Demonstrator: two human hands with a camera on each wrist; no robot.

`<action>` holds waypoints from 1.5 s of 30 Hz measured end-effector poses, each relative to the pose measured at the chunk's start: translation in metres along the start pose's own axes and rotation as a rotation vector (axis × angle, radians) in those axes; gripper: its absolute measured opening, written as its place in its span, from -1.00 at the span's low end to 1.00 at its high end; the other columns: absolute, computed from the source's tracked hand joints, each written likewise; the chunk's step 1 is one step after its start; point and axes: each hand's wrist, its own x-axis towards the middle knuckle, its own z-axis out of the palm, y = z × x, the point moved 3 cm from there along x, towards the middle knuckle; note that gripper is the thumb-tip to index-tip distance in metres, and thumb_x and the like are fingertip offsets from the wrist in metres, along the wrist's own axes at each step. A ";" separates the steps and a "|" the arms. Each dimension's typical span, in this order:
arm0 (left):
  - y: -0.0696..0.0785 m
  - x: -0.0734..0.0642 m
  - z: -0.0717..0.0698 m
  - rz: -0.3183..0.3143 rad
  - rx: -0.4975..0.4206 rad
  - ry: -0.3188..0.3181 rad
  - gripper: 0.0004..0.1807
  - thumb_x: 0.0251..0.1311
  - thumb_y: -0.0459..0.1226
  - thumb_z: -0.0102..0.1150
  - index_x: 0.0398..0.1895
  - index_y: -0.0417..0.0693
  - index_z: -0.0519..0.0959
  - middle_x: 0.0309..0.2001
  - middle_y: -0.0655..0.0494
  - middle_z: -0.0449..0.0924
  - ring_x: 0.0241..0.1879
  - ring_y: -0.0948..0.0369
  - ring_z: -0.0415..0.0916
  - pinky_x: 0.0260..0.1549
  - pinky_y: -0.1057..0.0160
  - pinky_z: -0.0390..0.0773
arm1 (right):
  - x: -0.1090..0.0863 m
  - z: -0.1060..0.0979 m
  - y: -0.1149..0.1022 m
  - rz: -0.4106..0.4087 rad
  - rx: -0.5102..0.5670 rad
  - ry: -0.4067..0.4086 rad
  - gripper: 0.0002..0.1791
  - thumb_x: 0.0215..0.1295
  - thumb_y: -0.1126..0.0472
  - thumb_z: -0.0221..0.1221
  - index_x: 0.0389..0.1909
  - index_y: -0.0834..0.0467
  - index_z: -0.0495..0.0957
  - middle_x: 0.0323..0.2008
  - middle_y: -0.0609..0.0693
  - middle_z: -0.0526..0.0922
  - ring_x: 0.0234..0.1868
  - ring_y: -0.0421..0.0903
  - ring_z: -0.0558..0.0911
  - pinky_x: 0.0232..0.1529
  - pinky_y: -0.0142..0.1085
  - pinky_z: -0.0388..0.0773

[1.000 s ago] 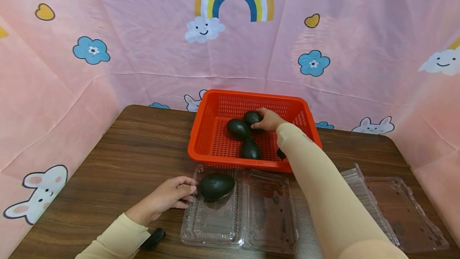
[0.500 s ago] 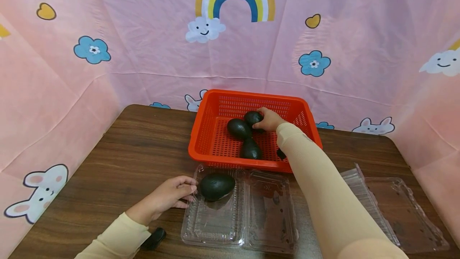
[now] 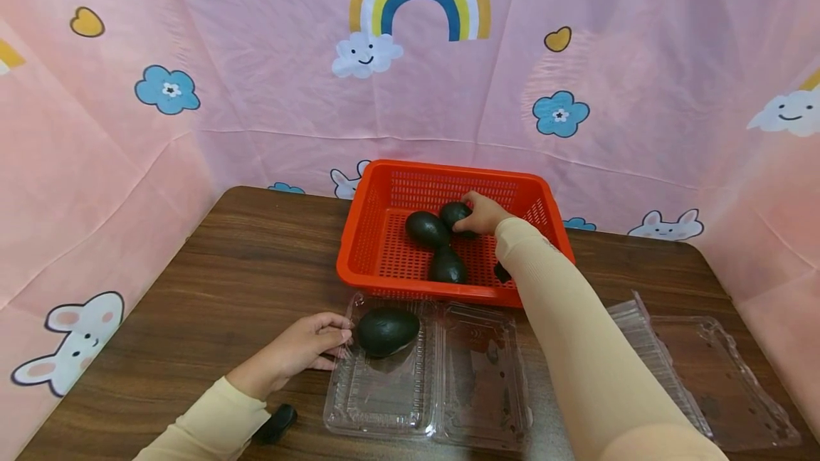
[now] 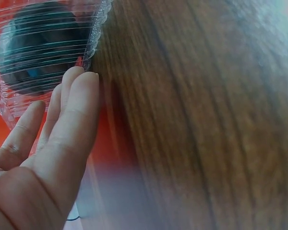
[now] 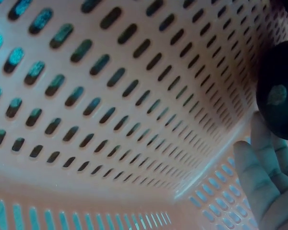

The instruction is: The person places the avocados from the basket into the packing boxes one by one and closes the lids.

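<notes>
In the head view my left hand (image 3: 301, 347) is at the left rim of an opened clear plastic clamshell box (image 3: 384, 400). Its fingers look fairly straight against the box's side, as the left wrist view shows too. One dark green avocado (image 3: 387, 331) lies in the back of that box's left half. My right hand (image 3: 482, 215) reaches into a red basket and grips an avocado (image 3: 455, 213) there; the right wrist view shows fingers (image 5: 264, 167) against the dark fruit (image 5: 281, 91). Two more avocados (image 3: 427, 229) lie beside it, the nearer one (image 3: 448, 267) pointing backward.
The red perforated basket (image 3: 359, 240) stands behind the clamshell box on a brown wooden table (image 3: 256, 255). A second clear clamshell (image 3: 717, 375) lies at the right, past my right sleeve. A patterned pink cloth (image 3: 435, 105) hangs around the table's back and sides.
My right hand and the avocado in it have shifted slightly right and toward me, away from the neighbouring avocado. The left hand has stayed at the box.
</notes>
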 end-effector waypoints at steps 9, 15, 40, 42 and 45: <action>-0.001 0.001 0.000 0.004 0.006 0.005 -0.55 0.40 -0.28 -0.01 0.17 -0.49 0.33 0.00 -0.26 0.53 -0.17 0.13 0.54 -0.21 0.06 0.64 | -0.008 -0.002 -0.003 0.023 -0.013 -0.015 -0.21 0.17 0.10 0.30 0.36 0.22 0.17 0.20 0.26 0.40 0.18 0.16 0.42 0.19 0.00 0.41; -0.001 0.000 0.000 0.008 0.002 0.003 -0.54 0.40 -0.27 -0.01 0.18 -0.49 0.33 -0.02 -0.24 0.53 -0.19 0.13 0.53 -0.22 0.06 0.64 | -0.009 -0.005 0.000 0.028 -0.026 -0.011 -0.21 0.15 0.10 0.28 0.34 0.25 0.19 0.16 0.26 0.43 0.12 0.14 0.44 0.18 -0.01 0.42; 0.003 -0.003 0.003 -0.014 0.015 0.044 -0.58 0.38 -0.30 -0.02 0.15 -0.48 0.36 -0.03 -0.25 0.53 -0.22 0.12 0.52 -0.24 0.09 0.63 | -0.041 -0.033 -0.011 -0.034 0.019 0.023 -0.27 0.23 0.13 0.24 0.34 0.25 0.15 0.20 0.28 0.35 0.16 0.15 0.39 0.24 -0.01 0.37; 0.003 -0.002 0.003 -0.011 0.014 0.041 -0.58 0.38 -0.30 -0.02 0.15 -0.48 0.35 -0.03 -0.26 0.53 -0.21 0.12 0.52 -0.24 0.08 0.64 | -0.046 -0.035 -0.014 -0.031 0.032 0.031 -0.28 0.24 0.14 0.24 0.33 0.24 0.14 0.20 0.27 0.35 0.16 0.15 0.38 0.24 -0.01 0.37; 0.002 -0.002 0.003 -0.012 0.014 0.044 -0.59 0.39 -0.31 -0.02 0.15 -0.48 0.35 -0.03 -0.25 0.53 -0.20 0.11 0.53 -0.24 0.08 0.64 | -0.052 -0.038 -0.018 -0.035 0.057 0.041 -0.28 0.24 0.15 0.23 0.33 0.25 0.13 0.21 0.28 0.34 0.15 0.15 0.38 0.24 -0.01 0.37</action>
